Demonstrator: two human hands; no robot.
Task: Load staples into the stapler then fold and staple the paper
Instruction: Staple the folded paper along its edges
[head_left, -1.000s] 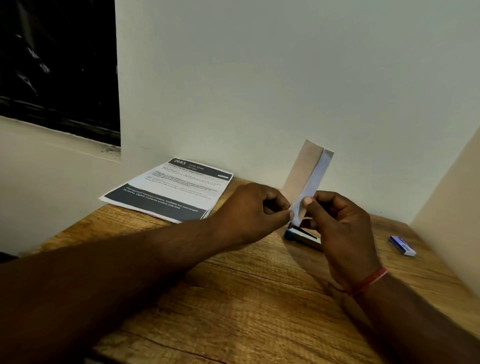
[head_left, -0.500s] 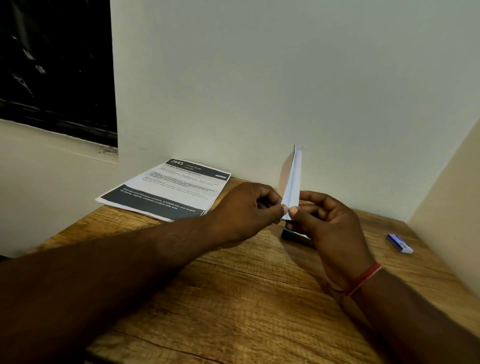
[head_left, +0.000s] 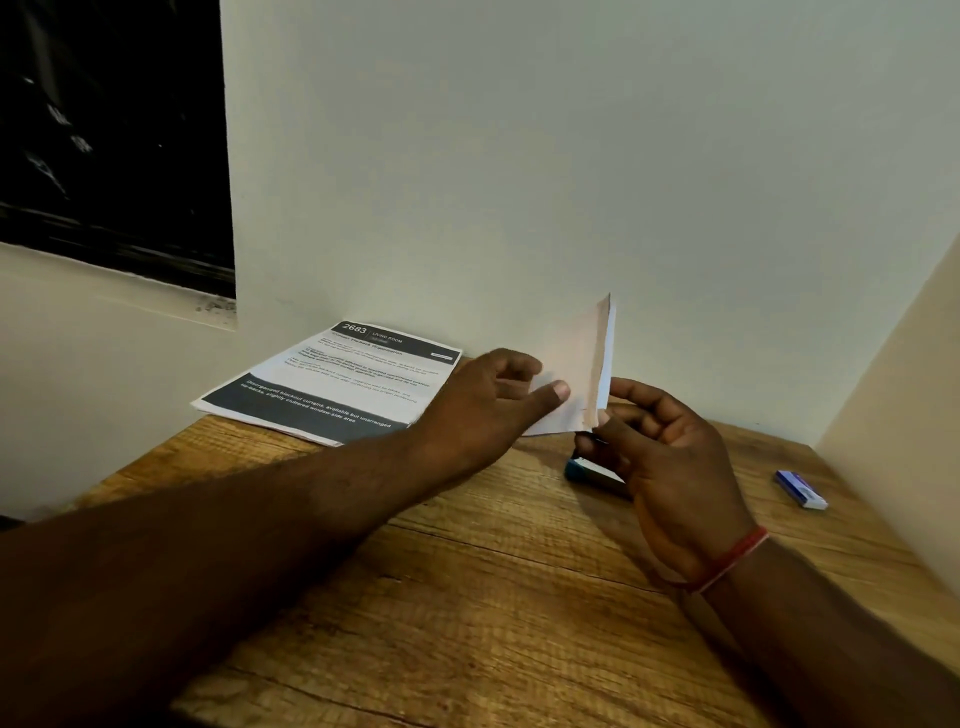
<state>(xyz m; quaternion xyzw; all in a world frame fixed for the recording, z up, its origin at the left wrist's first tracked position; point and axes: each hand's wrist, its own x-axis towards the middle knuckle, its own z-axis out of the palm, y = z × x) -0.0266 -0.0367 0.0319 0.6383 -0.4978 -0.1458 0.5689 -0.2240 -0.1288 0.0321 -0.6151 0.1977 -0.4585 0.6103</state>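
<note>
Folded paper (head_left: 576, 374) pinched between left hand (head_left: 488, 400) and right hand (head_left: 670, 457), above stapler (head_left: 587, 470).

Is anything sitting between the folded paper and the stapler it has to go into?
Only the right hand: it covers much of the stapler lying on the table just below the folded paper, which both hands hold. The left hand is clear of that path.

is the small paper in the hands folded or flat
Folded. The paper shows doubled layers along its right edge, pinched between left hand and right hand.
</note>
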